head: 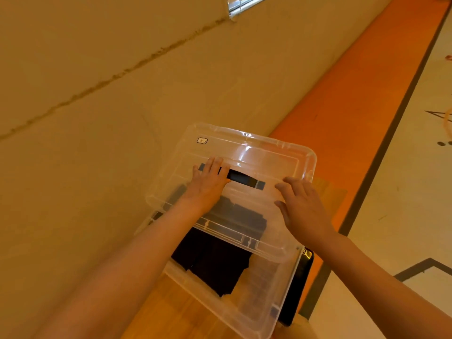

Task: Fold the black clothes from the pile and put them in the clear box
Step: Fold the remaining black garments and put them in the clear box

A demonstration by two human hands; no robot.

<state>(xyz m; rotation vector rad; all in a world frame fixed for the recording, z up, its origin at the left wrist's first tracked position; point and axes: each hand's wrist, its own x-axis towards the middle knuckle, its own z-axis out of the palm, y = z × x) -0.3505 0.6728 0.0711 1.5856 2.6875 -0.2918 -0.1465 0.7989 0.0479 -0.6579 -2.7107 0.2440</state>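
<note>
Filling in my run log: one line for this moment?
lid partly over clear box | black clothes inside | left hand on handle | right hand on lid

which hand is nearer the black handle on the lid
Left. The left hand lies on the handle's left end, covering it. The right hand rests on the lid past the handle's other end, apart from it.
</note>
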